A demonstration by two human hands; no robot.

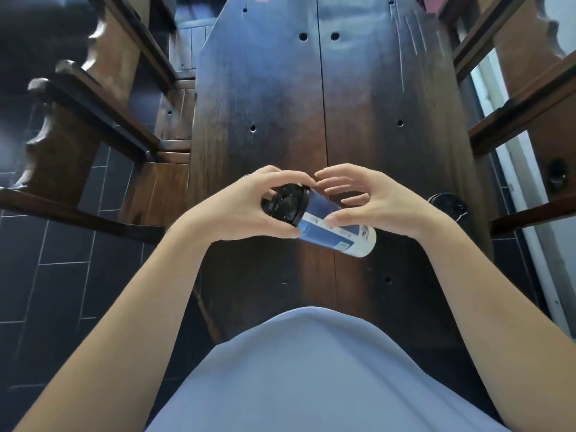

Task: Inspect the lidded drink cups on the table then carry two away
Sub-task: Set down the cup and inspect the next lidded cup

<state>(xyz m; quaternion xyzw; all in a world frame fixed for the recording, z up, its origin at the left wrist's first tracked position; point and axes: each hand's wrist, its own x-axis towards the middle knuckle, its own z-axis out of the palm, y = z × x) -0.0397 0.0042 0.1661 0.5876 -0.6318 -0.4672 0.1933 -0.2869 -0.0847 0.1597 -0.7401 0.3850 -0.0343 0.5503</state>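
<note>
Blue-and-white paper cup with black plastic lid [324,221], tipped sideways above the dark wooden desk [265,88], sits pinched between left hand [249,210] and right hand [377,201]; loose lid could spill.

We are looking at what seems a café or dining room: a long dark wooden bench [280,98], carved wooden chairs [78,126] lining both sides, and a dark tiled floor [62,275].
</note>
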